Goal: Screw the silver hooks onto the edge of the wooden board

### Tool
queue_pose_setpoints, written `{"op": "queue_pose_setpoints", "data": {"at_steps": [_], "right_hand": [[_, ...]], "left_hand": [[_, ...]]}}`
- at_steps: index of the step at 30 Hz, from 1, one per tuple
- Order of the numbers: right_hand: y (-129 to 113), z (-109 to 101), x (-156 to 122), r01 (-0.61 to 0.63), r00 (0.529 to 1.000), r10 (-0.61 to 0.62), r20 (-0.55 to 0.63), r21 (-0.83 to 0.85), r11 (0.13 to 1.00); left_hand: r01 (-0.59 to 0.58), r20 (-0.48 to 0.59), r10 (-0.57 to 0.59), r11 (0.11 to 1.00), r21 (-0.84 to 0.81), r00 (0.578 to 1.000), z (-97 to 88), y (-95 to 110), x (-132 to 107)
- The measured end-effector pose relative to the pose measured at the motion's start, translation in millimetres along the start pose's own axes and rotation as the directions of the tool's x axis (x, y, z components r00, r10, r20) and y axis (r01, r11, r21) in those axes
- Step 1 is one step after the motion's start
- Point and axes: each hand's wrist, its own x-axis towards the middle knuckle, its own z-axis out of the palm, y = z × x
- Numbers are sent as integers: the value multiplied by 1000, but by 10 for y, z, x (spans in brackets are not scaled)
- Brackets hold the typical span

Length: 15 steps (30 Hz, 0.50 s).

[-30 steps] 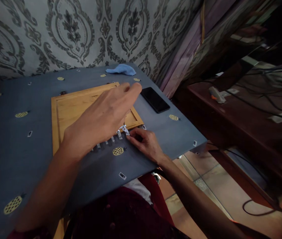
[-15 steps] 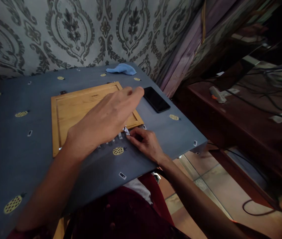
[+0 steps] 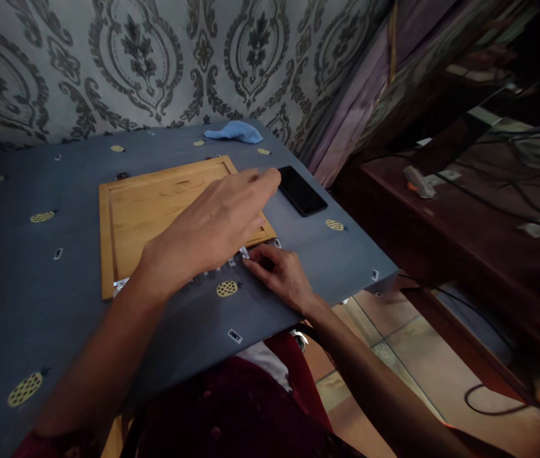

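A wooden board with a raised rim lies on the table. Across its right part reaches my left hand, back up, with fingers bent and together; whatever they may hold is hidden beneath. My right hand rests by the board's near right corner. Its thumb and forefinger pinch a small clear-and-silver piece at the near edge. More small clear pieces lie in a row along that edge, partly behind my left hand. A shiny silvery bit shows at the near left corner.
A black phone lies right of the board, and a blue cloth at the back. The grey-blue tablecloth has pineapple prints. To the right stands a dark red table with cables and a grey-and-orange tool.
My left hand has shifted slightly right, uncovering more of the silvery bit at the board's near left corner. The right hand keeps its pinch in nearly the same place.
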Motion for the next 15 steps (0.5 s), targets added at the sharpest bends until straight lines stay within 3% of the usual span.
{"op": "queue_pose_setpoints", "data": {"at_steps": [9, 15], "right_hand": [[22, 11, -4, 0, 1000, 0, -7, 15, 1000], [9, 4, -6, 13, 1000, -13, -2, -8, 1000]], "left_hand": [[220, 12, -219, 974, -47, 976, 113, -81, 132], [177, 7, -177, 984, -24, 984, 116, -80, 123]]}}
